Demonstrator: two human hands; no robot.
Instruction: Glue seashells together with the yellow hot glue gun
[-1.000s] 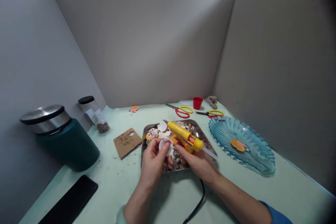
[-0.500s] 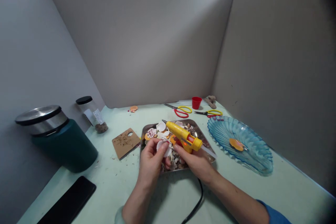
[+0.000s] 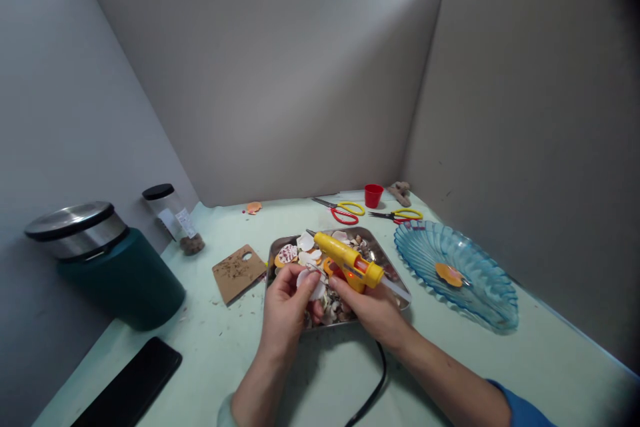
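Note:
My left hand (image 3: 289,303) is closed, pinching a white shell (image 3: 316,285) between thumb and fingers. Wrapped round the handle of a yellow hot glue gun (image 3: 345,255) is my right hand (image 3: 370,307), its thumb close to the shell. The gun's nozzle points up and to the left, an orange light glows on its side, and a clear glue stick (image 3: 397,289) sticks out of its back. Both hands are above a metal tray (image 3: 387,257) of shells, white, orange and speckled. A thin strand shows near my left fingertips; I cannot tell what it is.
Left are a brown board (image 3: 235,273), a jar (image 3: 175,217), a green flask (image 3: 120,273) and a black phone (image 3: 131,383). Behind the tray lie scissors (image 3: 340,207), a second pair (image 3: 400,215) and a red cup (image 3: 373,195). A blue glass dish (image 3: 483,280) holds an orange shell (image 3: 450,274).
The whole view has shifted very slightly. Both hands keep almost the same pose, with the shell and the glue gun still held.

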